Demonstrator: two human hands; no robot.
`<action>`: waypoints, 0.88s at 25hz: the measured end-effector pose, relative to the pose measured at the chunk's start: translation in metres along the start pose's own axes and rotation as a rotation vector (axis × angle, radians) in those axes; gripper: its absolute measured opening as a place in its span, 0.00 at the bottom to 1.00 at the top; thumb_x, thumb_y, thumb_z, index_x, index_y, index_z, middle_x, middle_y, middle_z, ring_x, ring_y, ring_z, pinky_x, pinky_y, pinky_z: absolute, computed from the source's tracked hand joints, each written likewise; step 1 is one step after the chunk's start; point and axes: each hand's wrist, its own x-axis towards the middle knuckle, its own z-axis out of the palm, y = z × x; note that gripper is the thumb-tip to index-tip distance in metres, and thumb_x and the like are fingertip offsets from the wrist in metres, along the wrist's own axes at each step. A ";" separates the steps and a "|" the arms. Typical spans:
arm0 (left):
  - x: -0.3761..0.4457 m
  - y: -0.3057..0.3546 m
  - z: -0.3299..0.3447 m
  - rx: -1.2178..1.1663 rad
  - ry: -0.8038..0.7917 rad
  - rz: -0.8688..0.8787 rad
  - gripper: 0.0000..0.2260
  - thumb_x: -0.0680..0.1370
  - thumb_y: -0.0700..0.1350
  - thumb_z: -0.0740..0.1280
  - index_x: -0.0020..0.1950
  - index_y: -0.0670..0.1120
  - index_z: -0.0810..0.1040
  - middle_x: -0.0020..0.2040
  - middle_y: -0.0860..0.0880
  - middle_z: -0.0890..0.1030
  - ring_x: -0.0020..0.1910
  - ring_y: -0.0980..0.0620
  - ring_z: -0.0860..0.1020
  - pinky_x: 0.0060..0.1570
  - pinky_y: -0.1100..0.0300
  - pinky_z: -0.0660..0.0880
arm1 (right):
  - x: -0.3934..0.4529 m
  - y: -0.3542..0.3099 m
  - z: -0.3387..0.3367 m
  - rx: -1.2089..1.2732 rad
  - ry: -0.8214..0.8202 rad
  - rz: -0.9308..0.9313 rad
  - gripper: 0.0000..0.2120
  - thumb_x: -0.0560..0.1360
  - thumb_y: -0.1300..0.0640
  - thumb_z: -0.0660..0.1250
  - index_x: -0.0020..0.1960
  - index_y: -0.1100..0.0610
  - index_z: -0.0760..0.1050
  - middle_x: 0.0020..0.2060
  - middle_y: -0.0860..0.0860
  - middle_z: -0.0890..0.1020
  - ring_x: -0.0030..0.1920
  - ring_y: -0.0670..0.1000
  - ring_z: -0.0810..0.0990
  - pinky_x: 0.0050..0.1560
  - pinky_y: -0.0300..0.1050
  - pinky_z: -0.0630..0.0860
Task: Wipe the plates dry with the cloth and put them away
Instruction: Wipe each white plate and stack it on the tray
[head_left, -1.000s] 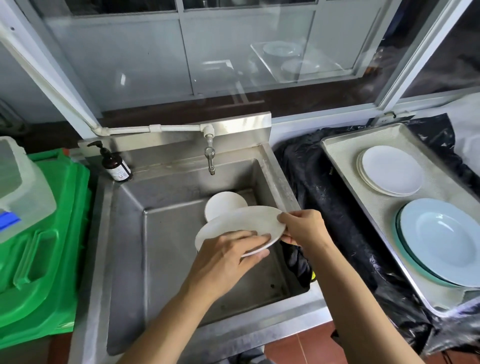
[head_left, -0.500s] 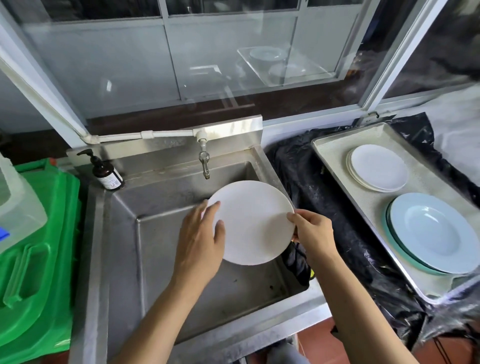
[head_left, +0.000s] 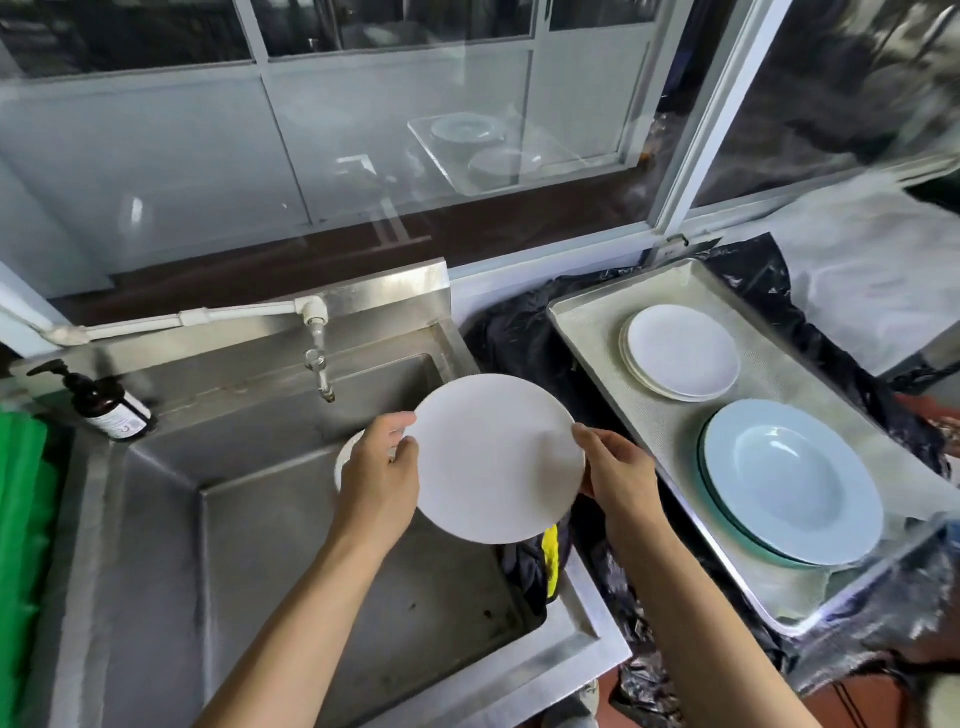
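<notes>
Both hands hold one white plate (head_left: 498, 457) above the right part of the sink (head_left: 218, 545), tipped so its flat face is toward the camera. The left hand (head_left: 382, 478) grips the left rim, fingers curled behind it; the right hand (head_left: 615, 473) pinches the right rim. Held by the edges like this, both faces stay free, probably for checking or wiping. No cloth shows in either hand; a dark bundle with yellow (head_left: 540, 566) lies at the sink's near right corner and may be it. Another plate (head_left: 345, 457) peeks out behind the left hand, low in the sink. To the right, a tray (head_left: 587, 332) carries stacked white plates (head_left: 680, 351) and blue bowls (head_left: 789, 478), likely the put-away spot.
</notes>
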 end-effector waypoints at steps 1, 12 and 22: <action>0.004 0.006 0.012 -0.017 -0.015 -0.009 0.13 0.83 0.41 0.60 0.64 0.52 0.78 0.61 0.50 0.81 0.61 0.50 0.79 0.63 0.44 0.77 | 0.012 -0.004 -0.009 0.015 0.019 0.014 0.07 0.76 0.51 0.72 0.44 0.54 0.85 0.36 0.53 0.86 0.39 0.54 0.83 0.46 0.52 0.81; 0.068 0.069 0.185 -0.085 -0.108 -0.070 0.14 0.82 0.40 0.59 0.56 0.55 0.81 0.56 0.52 0.83 0.58 0.48 0.81 0.62 0.39 0.78 | 0.156 -0.041 -0.120 0.068 0.055 0.059 0.20 0.71 0.50 0.68 0.48 0.68 0.80 0.36 0.55 0.77 0.38 0.52 0.74 0.43 0.51 0.75; 0.141 0.102 0.342 -0.122 -0.097 -0.211 0.09 0.81 0.40 0.64 0.52 0.55 0.77 0.59 0.46 0.82 0.57 0.45 0.82 0.55 0.41 0.82 | 0.303 -0.048 -0.194 -0.082 0.180 -0.008 0.14 0.76 0.53 0.64 0.44 0.63 0.82 0.35 0.56 0.79 0.40 0.59 0.77 0.46 0.55 0.77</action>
